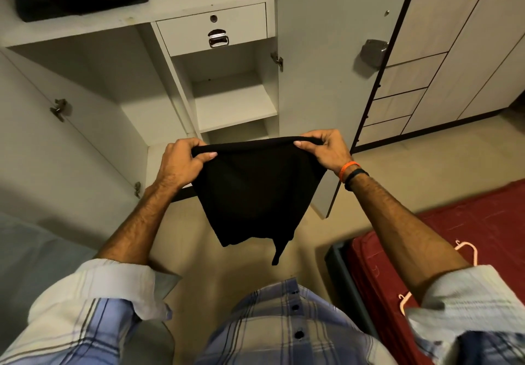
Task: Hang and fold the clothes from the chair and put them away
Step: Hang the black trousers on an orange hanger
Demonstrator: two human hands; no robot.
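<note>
Black garment [257, 191] pinched by left hand [181, 162] & right hand [326, 150] — open wardrobe [233, 103] behind, red bed [460, 236] rt.

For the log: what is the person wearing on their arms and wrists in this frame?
Both forearms are bare. The sleeves of a blue, white and grey plaid shirt with dark buttons are rolled up near the elbows, pale lining showing. The right wrist carries an orange band and a dark band. The left hand wears nothing visible.
</note>
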